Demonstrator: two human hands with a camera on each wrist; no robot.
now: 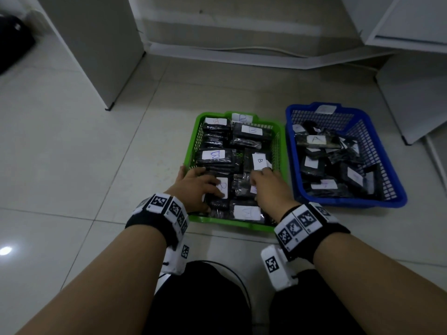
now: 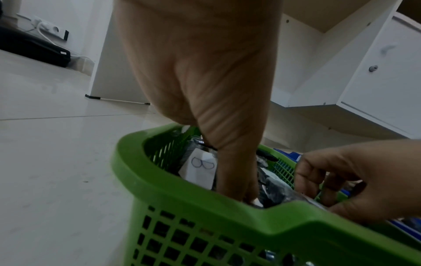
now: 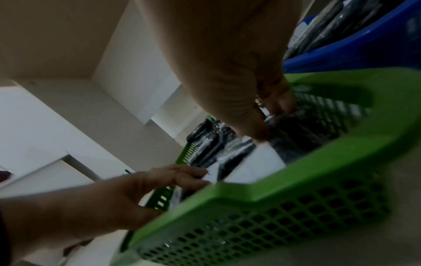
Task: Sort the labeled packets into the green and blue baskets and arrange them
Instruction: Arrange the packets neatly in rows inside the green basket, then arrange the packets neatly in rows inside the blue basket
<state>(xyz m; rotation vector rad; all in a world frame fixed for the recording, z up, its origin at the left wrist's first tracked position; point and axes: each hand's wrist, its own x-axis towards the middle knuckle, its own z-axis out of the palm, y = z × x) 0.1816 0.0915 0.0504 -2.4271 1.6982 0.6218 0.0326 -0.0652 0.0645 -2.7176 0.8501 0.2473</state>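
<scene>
The green basket (image 1: 229, 223) holds several black packets with white B labels. To its right, the blue basket (image 1: 350, 203) holds black packets, one labelled A (image 1: 315, 139). Both hands are inside the near end of the green basket. My left hand (image 1: 196, 187) lies over a B-labelled packet (image 1: 222, 187), thumb on its near side and fingers across it. In the left wrist view the thumb (image 2: 237, 180) reaches down beside that packet (image 2: 200, 169). My right hand (image 1: 268, 187) has its fingers curled onto a black packet (image 1: 242, 184) near the basket's middle.
The baskets stand side by side on a pale tiled floor (image 1: 96, 153). White cabinet legs and panels (image 1: 101, 56) rise behind and to the right. A black case (image 1: 12, 42) lies at the far left. My knees in dark trousers (image 1: 205, 298) are just below the green basket.
</scene>
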